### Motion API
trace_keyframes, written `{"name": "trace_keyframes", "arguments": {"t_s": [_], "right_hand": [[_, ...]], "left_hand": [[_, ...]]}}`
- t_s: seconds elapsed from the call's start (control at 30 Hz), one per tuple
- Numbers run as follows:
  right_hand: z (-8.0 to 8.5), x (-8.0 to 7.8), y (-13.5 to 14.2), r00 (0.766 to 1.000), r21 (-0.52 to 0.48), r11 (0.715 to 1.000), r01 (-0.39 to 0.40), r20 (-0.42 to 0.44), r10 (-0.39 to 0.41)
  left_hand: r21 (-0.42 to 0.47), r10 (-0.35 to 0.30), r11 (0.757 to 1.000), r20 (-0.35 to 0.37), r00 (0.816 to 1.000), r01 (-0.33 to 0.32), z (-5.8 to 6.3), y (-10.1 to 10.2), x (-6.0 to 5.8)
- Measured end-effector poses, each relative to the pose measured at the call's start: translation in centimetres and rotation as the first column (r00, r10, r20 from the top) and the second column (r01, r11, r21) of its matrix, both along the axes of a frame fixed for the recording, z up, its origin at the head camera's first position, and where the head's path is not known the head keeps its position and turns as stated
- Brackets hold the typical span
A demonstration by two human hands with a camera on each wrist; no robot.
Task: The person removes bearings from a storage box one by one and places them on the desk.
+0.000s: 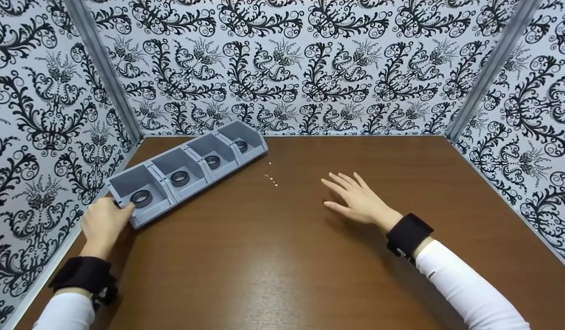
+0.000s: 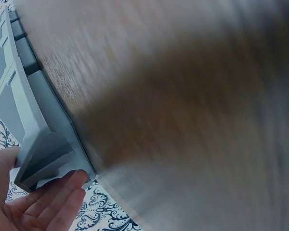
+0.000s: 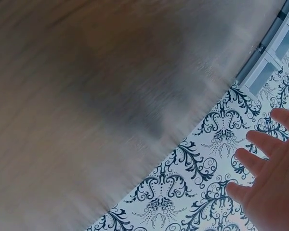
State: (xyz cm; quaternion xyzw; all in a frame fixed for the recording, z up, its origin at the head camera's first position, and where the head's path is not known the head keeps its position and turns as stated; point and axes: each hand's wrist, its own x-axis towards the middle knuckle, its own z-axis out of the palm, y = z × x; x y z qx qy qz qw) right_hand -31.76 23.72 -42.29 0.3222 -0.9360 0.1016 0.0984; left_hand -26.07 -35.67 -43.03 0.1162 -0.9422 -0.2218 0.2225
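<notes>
A row of joined grey storage bins (image 1: 190,167) lies at a slant on the left of the table, also seen at the left of the left wrist view. Each bin contains a dark ring (image 1: 141,198). My left hand (image 1: 104,220) grips the near end of the row. In the left wrist view its thumb lies on one side of the end wall and its fingers (image 2: 62,199) on the other. The right hand (image 1: 359,200) hovers over the table at the right, fingers spread and straight, apart from the bins and holding nothing.
The brown wooden table (image 1: 273,243) is walled by patterned panels (image 1: 282,68) at the back and both sides. Grey posts (image 1: 103,68) stand at the back corners. Several small white specks (image 1: 271,178) lie right of the bins.
</notes>
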Motion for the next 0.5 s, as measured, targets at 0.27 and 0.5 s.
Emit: {"name": "trace_keyframes", "arguments": {"t_s": [0.27, 0.5], "right_hand": [[-0.01, -0.04, 0.08, 1.0, -0.001, 1.0, -0.006, 0.0, 0.006], [-0.08, 0.06, 0.32, 1.0, -0.003, 1.0, 0.003, 0.024, -0.003]], "left_hand": [[0.038, -0.006, 0.999, -0.016, 1.0, 0.006, 0.1, 0.04, -0.08], [0.096, 0.002, 0.995, 0.01, 1.0, -0.003, 0.12, 0.13, -0.23]]}}
